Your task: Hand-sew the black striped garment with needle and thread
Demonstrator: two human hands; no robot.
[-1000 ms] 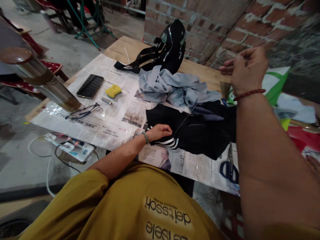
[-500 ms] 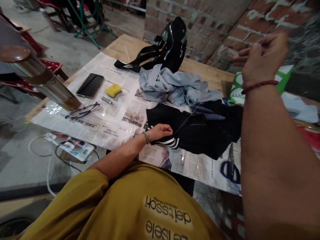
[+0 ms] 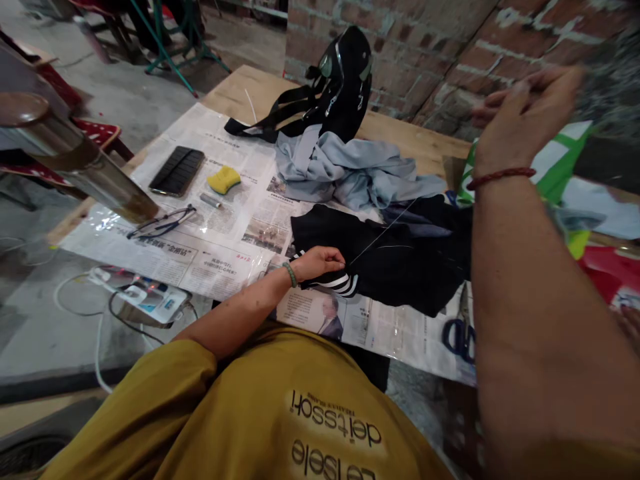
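A black garment (image 3: 400,267) with white stripes at one end lies on the newspaper-covered table. My left hand (image 3: 325,261) pinches it at the striped end. From beside those fingertips a thin pale thread (image 3: 383,232) runs taut up to the right, towards my raised right hand, and fades from sight over the grey cloth. My right hand (image 3: 525,123) is high above the table's right side, fingers drawn together and slightly blurred; whatever they hold is too small to make out. Dark-handled scissors (image 3: 457,339) lie near the front edge, partly behind my right forearm.
Behind the garment are a crumpled grey cloth (image 3: 350,167) and a black bag (image 3: 347,87). Leftward lie a phone (image 3: 177,171), a yellow sponge (image 3: 223,179), glasses (image 3: 163,223) and a tall flask (image 3: 95,167). A green-white bag (image 3: 560,160) stands at right.
My right hand and forearm have shifted slightly; the forearm now sits further left in view. My left hand keeps its hold on the garment, and the thread stays stretched.
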